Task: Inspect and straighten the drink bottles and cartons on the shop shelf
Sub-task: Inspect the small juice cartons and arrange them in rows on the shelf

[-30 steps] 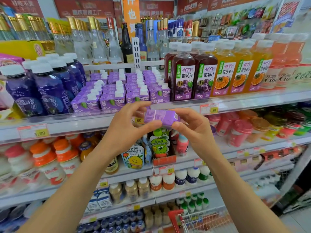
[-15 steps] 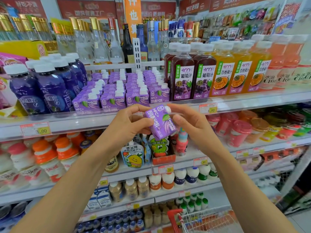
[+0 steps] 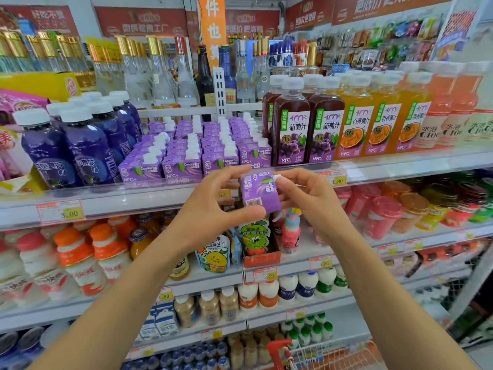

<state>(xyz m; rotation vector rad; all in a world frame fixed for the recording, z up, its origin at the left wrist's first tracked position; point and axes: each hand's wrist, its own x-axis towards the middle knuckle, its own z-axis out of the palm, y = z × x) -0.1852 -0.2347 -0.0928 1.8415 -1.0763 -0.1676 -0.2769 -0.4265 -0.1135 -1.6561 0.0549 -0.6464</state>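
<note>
A: Where is the carton found?

B: A small purple carton point(image 3: 260, 192) is held in front of the shelf point(image 3: 160, 194), at the level of its front rail, apart from the rows of purple cartons point(image 3: 197, 145) standing on it. It is tilted, barcode side toward the camera, white cap at upper right.

A: State of each grip?

B: The left hand point(image 3: 210, 209) is closed on the carton, thumb at its lower edge, fingers behind its top. The right hand point(image 3: 306, 198) is closed on the cap end, fingertips point(image 3: 280, 186) touching the cap.

A: Neighbours recorded?

B: Dark grape juice bottles point(image 3: 306, 129) stand just right of the carton rows; blue bottles point(image 3: 80, 145) stand to the left.
</note>
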